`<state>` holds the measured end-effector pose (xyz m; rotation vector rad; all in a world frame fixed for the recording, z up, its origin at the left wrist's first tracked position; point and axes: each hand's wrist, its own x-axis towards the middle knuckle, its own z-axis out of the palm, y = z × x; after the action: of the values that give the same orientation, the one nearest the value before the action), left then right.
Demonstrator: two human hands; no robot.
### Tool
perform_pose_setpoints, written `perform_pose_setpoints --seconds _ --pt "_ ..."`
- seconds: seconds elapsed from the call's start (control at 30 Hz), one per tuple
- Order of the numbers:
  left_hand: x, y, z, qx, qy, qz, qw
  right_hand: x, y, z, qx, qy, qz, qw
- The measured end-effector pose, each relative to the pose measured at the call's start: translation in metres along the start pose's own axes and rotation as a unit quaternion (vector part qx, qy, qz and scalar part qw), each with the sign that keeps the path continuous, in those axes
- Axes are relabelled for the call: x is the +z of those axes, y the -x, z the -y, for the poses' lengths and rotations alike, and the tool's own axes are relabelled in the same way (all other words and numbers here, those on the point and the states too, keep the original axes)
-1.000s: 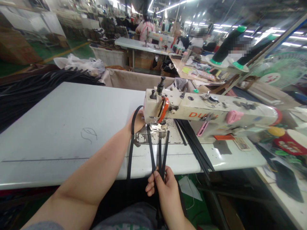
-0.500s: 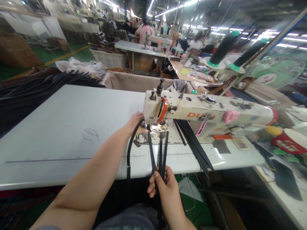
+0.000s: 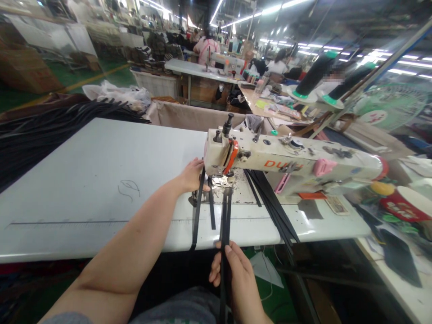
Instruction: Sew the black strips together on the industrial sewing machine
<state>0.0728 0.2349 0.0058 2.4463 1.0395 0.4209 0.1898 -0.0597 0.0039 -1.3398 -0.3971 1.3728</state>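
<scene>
My right hand (image 3: 238, 270) is closed on narrow black straps (image 3: 225, 225) just off the table's front edge. These straps run up to the needle area of the sewing machine (image 3: 286, 157), and their lower ends hang toward my lap. My left hand (image 3: 193, 176) lies on the table left of the machine head, its fingertips partly hidden behind the head. Another black strap (image 3: 197, 211) runs between its thumb and fingers and down over the front edge. A short strap end (image 3: 212, 213) lies flat between the two hands.
A bundle of black straps (image 3: 273, 207) lies under the machine arm and over the front edge. More straps (image 3: 40, 135) are heaped left of the white table (image 3: 84, 180). Black thread cones (image 3: 315, 74) and a fan (image 3: 388, 105) stand at right. Another person (image 3: 206, 50) sits further back.
The left strap end has slipped out of my right hand and now lies on the table. The strap at my left hand has straightened from a curve and swung right.
</scene>
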Motion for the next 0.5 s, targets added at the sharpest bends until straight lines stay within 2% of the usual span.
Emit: perform_pose_setpoints --seconds 0.23,0.5 --pt "-0.003 0.000 -0.005 -0.014 -0.016 0.015 1.000 0.000 0.009 0.003 0.035 0.001 -0.006 0.999" --pt "0.001 0.001 -0.002 -0.007 0.070 -0.015 0.997 0.001 0.011 0.002 0.038 0.010 -0.001 0.999"
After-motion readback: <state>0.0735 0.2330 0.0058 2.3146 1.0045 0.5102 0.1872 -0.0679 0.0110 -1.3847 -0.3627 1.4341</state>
